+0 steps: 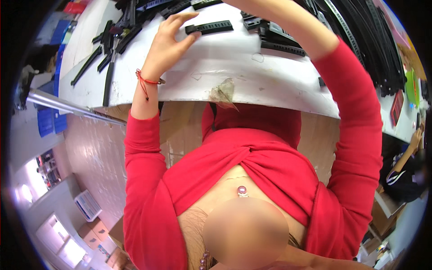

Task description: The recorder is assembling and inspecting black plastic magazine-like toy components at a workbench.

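A short black slotted plastic strip lies on the white tabletop ahead of me. My left hand is at its left end, thumb tip against or just over the strip's near edge. The fingers are spread and curve above that end, with a gap between forefinger and thumb; the hand is open. From the right, my right forearm reaches across to the top edge of the picture, where the hand is cut off. What it holds or touches is hidden.
Loose black parts lie at left; more slotted strips lie under my right forearm. Long black strips are heaped at far right, near a red flat case. A crumpled clear plastic scrap overlaps the table's near edge. Another person is at right.
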`<action>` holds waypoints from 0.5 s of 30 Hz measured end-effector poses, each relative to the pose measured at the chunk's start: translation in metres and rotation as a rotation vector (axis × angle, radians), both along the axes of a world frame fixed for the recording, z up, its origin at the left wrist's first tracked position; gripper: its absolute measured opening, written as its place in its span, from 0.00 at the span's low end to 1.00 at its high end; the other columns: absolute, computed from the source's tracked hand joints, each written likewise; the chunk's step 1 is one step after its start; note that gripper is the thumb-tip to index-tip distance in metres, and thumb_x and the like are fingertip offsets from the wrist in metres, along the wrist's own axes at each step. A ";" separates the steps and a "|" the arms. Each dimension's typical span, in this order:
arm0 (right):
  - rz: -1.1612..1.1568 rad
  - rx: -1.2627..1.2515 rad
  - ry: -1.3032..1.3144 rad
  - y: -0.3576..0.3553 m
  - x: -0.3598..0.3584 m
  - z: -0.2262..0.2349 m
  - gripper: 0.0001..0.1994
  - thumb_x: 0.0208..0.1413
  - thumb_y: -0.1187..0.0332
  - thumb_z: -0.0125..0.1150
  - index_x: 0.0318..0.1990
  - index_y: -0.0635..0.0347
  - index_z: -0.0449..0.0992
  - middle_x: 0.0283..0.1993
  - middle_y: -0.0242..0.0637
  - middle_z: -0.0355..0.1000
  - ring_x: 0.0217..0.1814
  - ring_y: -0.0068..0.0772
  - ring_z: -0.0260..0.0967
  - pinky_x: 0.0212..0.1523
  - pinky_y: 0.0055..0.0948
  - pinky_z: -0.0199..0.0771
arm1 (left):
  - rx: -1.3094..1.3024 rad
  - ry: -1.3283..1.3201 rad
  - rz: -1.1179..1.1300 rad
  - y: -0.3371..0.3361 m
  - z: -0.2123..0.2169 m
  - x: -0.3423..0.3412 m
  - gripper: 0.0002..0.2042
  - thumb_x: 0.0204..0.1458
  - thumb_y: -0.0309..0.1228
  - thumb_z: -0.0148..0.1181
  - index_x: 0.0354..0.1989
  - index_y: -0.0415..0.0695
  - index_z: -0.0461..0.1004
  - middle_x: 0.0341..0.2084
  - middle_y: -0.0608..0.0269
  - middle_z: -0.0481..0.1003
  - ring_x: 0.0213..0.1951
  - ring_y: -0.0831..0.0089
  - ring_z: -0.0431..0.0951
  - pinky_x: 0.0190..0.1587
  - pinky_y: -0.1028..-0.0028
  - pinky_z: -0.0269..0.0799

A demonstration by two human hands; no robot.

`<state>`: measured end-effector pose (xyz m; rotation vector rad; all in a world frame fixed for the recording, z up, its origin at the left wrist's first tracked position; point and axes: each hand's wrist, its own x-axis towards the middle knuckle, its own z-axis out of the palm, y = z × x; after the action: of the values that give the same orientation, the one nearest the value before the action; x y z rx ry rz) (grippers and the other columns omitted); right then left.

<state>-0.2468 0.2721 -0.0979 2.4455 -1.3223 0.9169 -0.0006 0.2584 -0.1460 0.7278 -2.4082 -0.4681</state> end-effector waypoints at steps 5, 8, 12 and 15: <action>-0.041 -0.343 -0.059 -0.088 0.009 0.004 0.16 0.60 0.64 0.62 0.52 0.63 0.77 0.48 0.48 0.76 0.51 0.52 0.73 0.52 0.44 0.75 | 0.133 -0.036 0.010 -0.003 -0.010 -0.004 0.21 0.53 0.29 0.70 0.57 0.44 0.78 0.49 0.57 0.77 0.48 0.64 0.78 0.55 0.70 0.72; 0.023 -0.124 -0.014 -0.066 0.020 0.028 0.14 0.59 0.63 0.62 0.47 0.63 0.80 0.46 0.52 0.77 0.51 0.56 0.74 0.52 0.45 0.75 | 0.305 -0.028 0.043 0.003 -0.010 0.008 0.18 0.54 0.24 0.70 0.54 0.41 0.80 0.46 0.64 0.76 0.46 0.75 0.77 0.51 0.76 0.73; 0.153 0.465 -0.105 -0.004 0.020 0.027 0.14 0.61 0.61 0.60 0.38 0.65 0.83 0.36 0.54 0.79 0.41 0.59 0.78 0.45 0.47 0.77 | 0.356 0.097 0.122 0.018 -0.003 0.018 0.16 0.52 0.21 0.70 0.51 0.41 0.82 0.45 0.63 0.78 0.46 0.73 0.78 0.51 0.76 0.73; 0.003 0.798 -0.043 0.028 0.012 0.037 0.19 0.68 0.56 0.54 0.42 0.65 0.82 0.37 0.55 0.79 0.40 0.53 0.79 0.45 0.43 0.77 | -0.233 0.298 0.074 0.024 0.007 0.013 0.19 0.46 0.15 0.73 0.48 0.43 0.84 0.45 0.62 0.81 0.47 0.68 0.79 0.51 0.73 0.75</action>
<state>-0.2352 0.3003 -0.0613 2.9774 -1.9913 0.4823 0.0127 0.2823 -0.1386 0.5963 -2.1050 -0.2405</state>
